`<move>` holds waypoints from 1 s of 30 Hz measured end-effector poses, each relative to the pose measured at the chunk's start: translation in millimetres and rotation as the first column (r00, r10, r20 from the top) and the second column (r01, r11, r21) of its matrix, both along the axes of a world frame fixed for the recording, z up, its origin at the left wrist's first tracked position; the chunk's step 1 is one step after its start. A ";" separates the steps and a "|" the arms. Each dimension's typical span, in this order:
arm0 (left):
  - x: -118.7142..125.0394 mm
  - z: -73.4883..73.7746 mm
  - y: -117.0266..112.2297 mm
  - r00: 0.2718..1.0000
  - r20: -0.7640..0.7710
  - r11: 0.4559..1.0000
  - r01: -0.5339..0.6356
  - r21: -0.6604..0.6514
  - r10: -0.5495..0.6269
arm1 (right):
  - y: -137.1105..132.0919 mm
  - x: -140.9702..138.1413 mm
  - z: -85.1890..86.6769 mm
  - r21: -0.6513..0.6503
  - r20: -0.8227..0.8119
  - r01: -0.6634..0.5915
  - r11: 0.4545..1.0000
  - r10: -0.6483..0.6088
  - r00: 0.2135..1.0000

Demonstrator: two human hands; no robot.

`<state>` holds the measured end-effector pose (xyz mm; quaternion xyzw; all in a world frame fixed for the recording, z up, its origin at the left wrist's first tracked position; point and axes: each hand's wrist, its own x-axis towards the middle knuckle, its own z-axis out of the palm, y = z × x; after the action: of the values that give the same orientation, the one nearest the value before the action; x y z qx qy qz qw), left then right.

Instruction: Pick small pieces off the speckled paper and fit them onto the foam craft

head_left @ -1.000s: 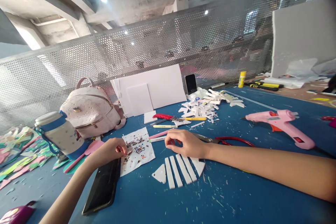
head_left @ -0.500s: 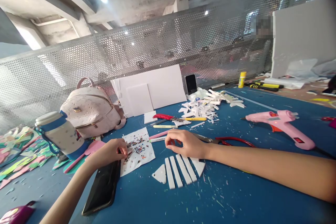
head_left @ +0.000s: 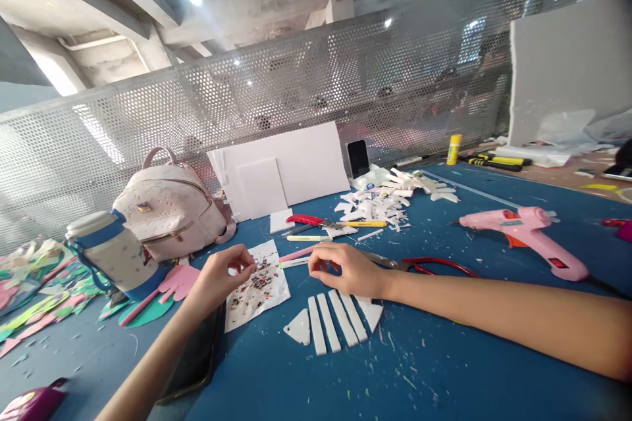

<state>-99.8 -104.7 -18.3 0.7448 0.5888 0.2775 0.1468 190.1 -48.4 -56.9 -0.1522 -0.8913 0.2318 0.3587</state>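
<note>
My left hand (head_left: 222,274) hovers above the left edge of a white paper sheet (head_left: 261,289) strewn with tiny coloured bits, its thumb and fingertips pinched together; what it pinches is too small to name. My right hand (head_left: 345,268) rests on the blue table (head_left: 444,355) just right of the sheet, fingers curled loosely with nothing visibly in them, beside a white marker (head_left: 293,263). Several white foam strips (head_left: 336,320) lie in a fan right below my right hand. A black phone (head_left: 197,358) lies under my left forearm.
Red-handled scissors (head_left: 434,265) lie behind my right wrist. A pink glue gun (head_left: 528,237) sits at right. A pink backpack (head_left: 170,207), a bottle (head_left: 111,253), white boards (head_left: 291,168), a foam scrap pile (head_left: 385,200) and coloured paper cut-outs (head_left: 29,289) ring the area.
My left hand has lifted off the sheet's left edge and moved up and right with its fingertips pinched. My right hand has barely moved.
</note>
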 end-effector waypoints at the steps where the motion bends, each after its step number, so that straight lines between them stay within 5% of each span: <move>1: 10.9 -3.6 -1.1 0.995 0.096 1.000 0.000 0.023 -0.003 | -0.2 0.0 0.4 -0.003 -0.010 0.000 1.000 0.000 1.000; 4: 43.8 -17.0 -3.9 0.967 0.254 0.998 0.017 0.068 -0.033 | -0.7 0.1 1.8 -0.023 -0.043 0.012 1.000 -0.013 0.999; 10: 80.9 -35.1 0.4 0.949 0.312 0.986 -0.012 0.169 -0.042 | 1.0 -0.8 2.1 -0.084 -0.100 0.064 0.994 -0.072 0.992; 30: 87.9 -47.6 -10.7 0.881 0.471 0.994 -0.001 0.105 -0.049 | -0.5 0.3 2.3 -0.103 -0.159 0.013 0.995 -0.029 0.987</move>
<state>-11.9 -115.5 -66.0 0.6684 0.5109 0.4786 0.2511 190.4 -48.9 -54.6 -0.1606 -0.8451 0.2846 0.4232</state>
